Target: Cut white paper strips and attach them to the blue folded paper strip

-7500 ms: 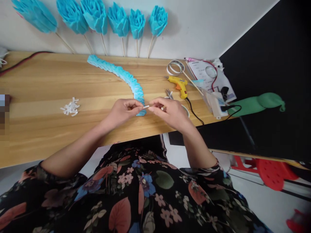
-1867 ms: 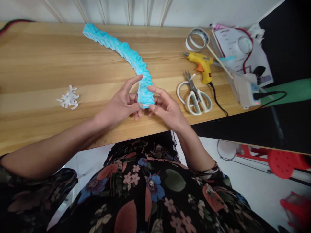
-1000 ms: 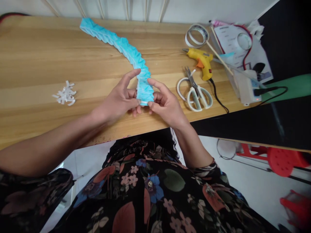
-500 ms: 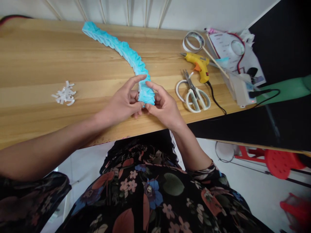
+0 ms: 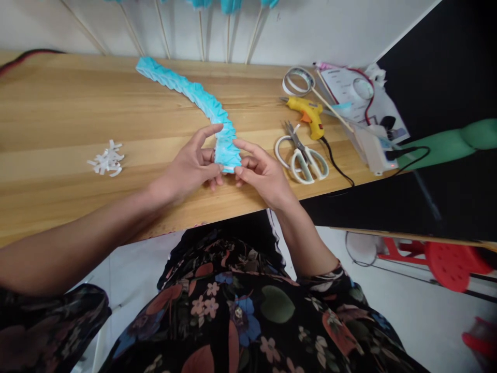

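Observation:
A long pleated blue strip [image 5: 202, 99], which looks like crepe paper or thin fabric, curves across the wooden table toward me. My left hand [image 5: 194, 163] pinches the left corner of its near end, with the forefinger reaching along the side edge. On the opposite corner, my right hand [image 5: 261, 171] grips with thumb and fingers. A narrow white band shows along the near edge, between my two thumbs. The strip's far end rests near the wall, untouched.
Right of my hands lie white-handled scissors [image 5: 306, 160], a yellow glue gun [image 5: 308, 111], tape rolls [image 5: 298, 81] and a power strip [image 5: 376, 150]. White paper scraps [image 5: 107, 158] sit at left. Thin sticks [image 5: 201, 36] with blue tops lean against the wall.
The view has tilted up slightly, bringing the blue tops on the sticks into sight. The strip's near end now lies flatter, and its white edge shows between my thumbs.

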The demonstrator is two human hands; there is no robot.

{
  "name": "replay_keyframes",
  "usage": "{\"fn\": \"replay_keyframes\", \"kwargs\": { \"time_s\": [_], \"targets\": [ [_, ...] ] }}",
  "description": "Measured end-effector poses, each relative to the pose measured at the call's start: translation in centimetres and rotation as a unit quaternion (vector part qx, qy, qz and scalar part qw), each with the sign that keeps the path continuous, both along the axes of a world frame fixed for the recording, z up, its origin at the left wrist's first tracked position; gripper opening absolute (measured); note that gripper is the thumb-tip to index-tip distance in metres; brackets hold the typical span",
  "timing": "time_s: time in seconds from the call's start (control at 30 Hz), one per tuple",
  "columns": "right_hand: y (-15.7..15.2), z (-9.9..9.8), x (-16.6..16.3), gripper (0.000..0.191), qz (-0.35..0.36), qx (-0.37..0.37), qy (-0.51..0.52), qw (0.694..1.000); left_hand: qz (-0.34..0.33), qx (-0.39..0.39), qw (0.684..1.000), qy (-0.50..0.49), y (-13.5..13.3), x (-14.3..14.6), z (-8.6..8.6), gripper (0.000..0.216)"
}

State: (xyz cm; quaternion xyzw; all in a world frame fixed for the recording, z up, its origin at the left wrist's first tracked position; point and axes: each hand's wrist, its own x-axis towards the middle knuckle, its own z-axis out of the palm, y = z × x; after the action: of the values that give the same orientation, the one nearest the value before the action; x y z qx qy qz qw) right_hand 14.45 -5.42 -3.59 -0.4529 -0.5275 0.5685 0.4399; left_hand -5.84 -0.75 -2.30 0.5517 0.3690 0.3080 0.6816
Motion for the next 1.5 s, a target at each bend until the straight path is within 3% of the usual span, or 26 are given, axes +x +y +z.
{"fn": "replay_keyframes", "kwargs": {
  "time_s": [0.13,0.23,0.3,0.43,0.67,0.9,1.07,1.5],
  "targets": [
    [-0.1,-0.5,-0.3,0.059,-0.046,0.015,-0.011,0.999,0.038,0.046,0.998,0.037,0.4,-0.6,0.6,0.077],
    [-0.2,-0.6,-0.6,0.057,-0.058,0.019,-0.006,0.998,0.115,0.165,0.977,0.074,-0.1,-0.9,1.6,0.03],
    [-0.2,-0.7,-0.7,0.056,-0.055,0.028,0.001,0.998,0.116,0.245,0.958,0.094,-0.9,-0.8,2.2,0.012],
    [-0.3,-0.9,-1.0,0.053,-0.053,0.051,0.005,0.997,0.036,0.287,0.944,0.157,-1.9,-0.2,1.9,0.014],
    [-0.5,-1.2,-1.2,0.048,-0.06,0.065,0.012,0.996,0.041,0.281,0.943,0.172,-1.2,-0.2,0.7,0.008],
    [-0.5,-1.9,-1.3,0.048,-0.06,0.073,0.0,0.996,0.037,0.396,0.88,0.261,-1.4,-0.4,0.8,0.017],
    [-0.6,-1.9,-1.4,0.047,-0.056,0.075,-0.017,0.995,0.03,0.422,0.851,0.31,-1.5,-0.4,1.0,0.019],
    [-0.6,-1.6,-1.5,0.045,-0.055,0.073,-0.024,0.996,0.034,0.386,0.878,0.28,-1.3,-0.5,0.9,0.016]
  ]
}}
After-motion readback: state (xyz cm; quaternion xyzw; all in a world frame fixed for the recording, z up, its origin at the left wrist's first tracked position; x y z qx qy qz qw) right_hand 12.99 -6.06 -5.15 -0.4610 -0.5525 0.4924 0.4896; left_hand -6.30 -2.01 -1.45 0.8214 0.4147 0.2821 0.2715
